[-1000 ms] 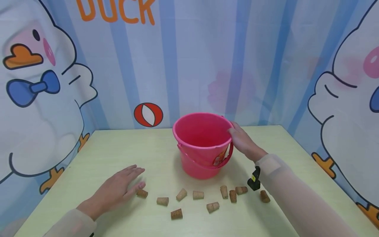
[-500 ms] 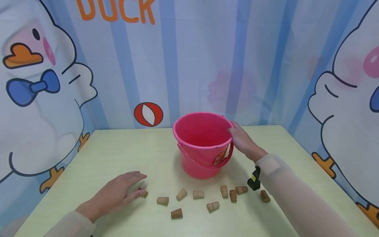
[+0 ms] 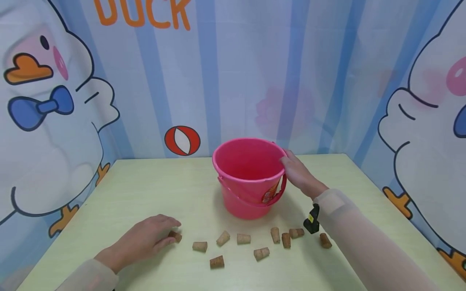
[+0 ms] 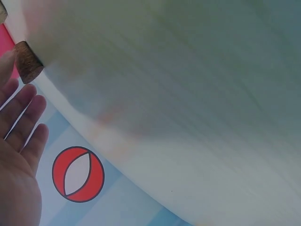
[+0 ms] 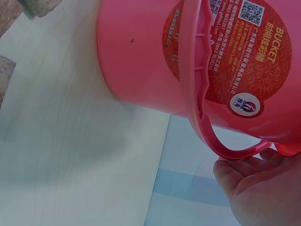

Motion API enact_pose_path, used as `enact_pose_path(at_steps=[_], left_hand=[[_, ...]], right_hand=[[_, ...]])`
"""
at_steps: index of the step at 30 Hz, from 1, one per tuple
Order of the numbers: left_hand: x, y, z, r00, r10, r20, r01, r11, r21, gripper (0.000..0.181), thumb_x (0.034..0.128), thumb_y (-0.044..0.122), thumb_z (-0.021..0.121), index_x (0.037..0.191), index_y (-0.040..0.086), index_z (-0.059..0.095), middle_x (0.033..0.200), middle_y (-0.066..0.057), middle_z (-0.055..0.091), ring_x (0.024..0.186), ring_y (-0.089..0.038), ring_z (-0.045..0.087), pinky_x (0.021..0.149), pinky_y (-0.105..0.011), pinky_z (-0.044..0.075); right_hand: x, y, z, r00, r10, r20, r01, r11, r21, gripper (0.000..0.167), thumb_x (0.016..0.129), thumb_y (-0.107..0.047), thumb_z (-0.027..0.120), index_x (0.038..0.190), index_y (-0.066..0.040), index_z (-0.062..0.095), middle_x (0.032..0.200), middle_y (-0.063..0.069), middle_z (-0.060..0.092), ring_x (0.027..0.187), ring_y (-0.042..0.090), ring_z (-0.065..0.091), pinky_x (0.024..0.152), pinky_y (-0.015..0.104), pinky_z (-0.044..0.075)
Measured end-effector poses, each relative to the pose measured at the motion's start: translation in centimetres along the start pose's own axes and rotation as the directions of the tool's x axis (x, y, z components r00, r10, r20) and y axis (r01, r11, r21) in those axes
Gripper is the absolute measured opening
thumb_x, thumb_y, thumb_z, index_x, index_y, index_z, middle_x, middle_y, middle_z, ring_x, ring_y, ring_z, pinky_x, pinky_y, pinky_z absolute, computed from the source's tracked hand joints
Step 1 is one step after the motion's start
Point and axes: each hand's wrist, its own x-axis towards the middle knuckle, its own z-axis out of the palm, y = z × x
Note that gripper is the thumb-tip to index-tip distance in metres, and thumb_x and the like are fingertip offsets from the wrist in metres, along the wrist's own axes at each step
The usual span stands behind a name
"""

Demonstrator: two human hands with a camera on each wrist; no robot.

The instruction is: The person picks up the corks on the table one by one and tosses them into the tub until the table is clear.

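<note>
A pink bucket (image 3: 247,202) stands upright on the table, its handle hanging down in front. My right hand (image 3: 302,176) holds the bucket's rim at its right side; in the right wrist view the hand (image 5: 268,188) is at the rim beside the handle (image 5: 197,108). My left hand (image 3: 140,240) is low over the table, thumb and fingers on either side of a brown cork (image 3: 177,237). In the left wrist view that cork (image 4: 28,62) is by the thumb tip, with the fingers extended and spread. Whether the fingers touch it I cannot tell.
Several more corks lie in front of the bucket, among them a dark cork (image 3: 217,262), a pale cork (image 3: 243,239) and one near the right sleeve, a brown cork (image 3: 325,241). A duck-printed curtain (image 3: 247,72) hangs behind the table (image 3: 156,182).
My left hand has come down around the leftmost cork, its fingers lowering and bending toward the thumb. The right hand and the bucket have stayed put.
</note>
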Motion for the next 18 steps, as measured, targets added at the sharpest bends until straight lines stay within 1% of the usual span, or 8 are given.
enact_pose_path(at_steps=[5, 10, 15, 18], left_hand=[[0.21, -0.21, 0.3, 1.0, 0.024, 0.0, -0.024, 1.0, 0.009, 0.029, 0.0923, 0.021, 0.078, 0.119, 0.014, 0.071, 0.115, 0.006, 0.07, 0.111, -0.016, 0.064, 0.095, -0.042, 0.056], [0.26, -0.3, 0.38, 0.998, 0.059, -0.012, -0.059, 0.998, 0.004, 0.027, 0.0895, 0.019, 0.08, 0.115, 0.014, 0.072, 0.11, 0.008, 0.07, 0.107, -0.015, 0.064, 0.091, -0.041, 0.057], [0.38, -0.2, 0.39, 0.998, 0.056, -0.002, -0.056, 0.998, -0.005, 0.023, 0.0882, 0.017, 0.081, 0.11, 0.016, 0.074, 0.104, 0.013, 0.068, 0.101, -0.011, 0.063, 0.088, -0.039, 0.057], [0.43, -0.21, 0.46, 0.998, 0.065, -0.002, -0.065, 0.998, -0.014, 0.019, 0.0882, 0.016, 0.081, 0.105, 0.019, 0.073, 0.1, 0.017, 0.065, 0.096, -0.008, 0.061, 0.085, -0.036, 0.057]], right_hand=[[-0.03, -0.04, 0.04, 1.0, 0.004, 0.002, -0.004, 1.0, 0.005, 0.062, 0.107, -0.026, 0.035, 0.163, -0.01, 0.016, 0.158, 0.016, 0.034, 0.143, 0.038, 0.035, 0.114, 0.059, 0.037], [-0.04, -0.06, 0.07, 1.0, 0.002, 0.005, -0.002, 1.0, 0.004, 0.062, 0.107, -0.025, 0.036, 0.163, -0.009, 0.016, 0.157, 0.017, 0.035, 0.143, 0.038, 0.035, 0.113, 0.059, 0.038], [-0.04, -0.03, 0.06, 1.0, 0.001, 0.0, -0.001, 1.0, 0.002, 0.061, 0.107, -0.026, 0.035, 0.163, -0.009, 0.017, 0.157, 0.016, 0.036, 0.143, 0.038, 0.036, 0.114, 0.059, 0.037], [-0.08, -0.04, 0.05, 1.0, 0.001, -0.004, -0.001, 1.0, 0.003, 0.06, 0.107, -0.026, 0.034, 0.163, -0.009, 0.018, 0.156, 0.016, 0.037, 0.143, 0.037, 0.036, 0.115, 0.06, 0.036]])
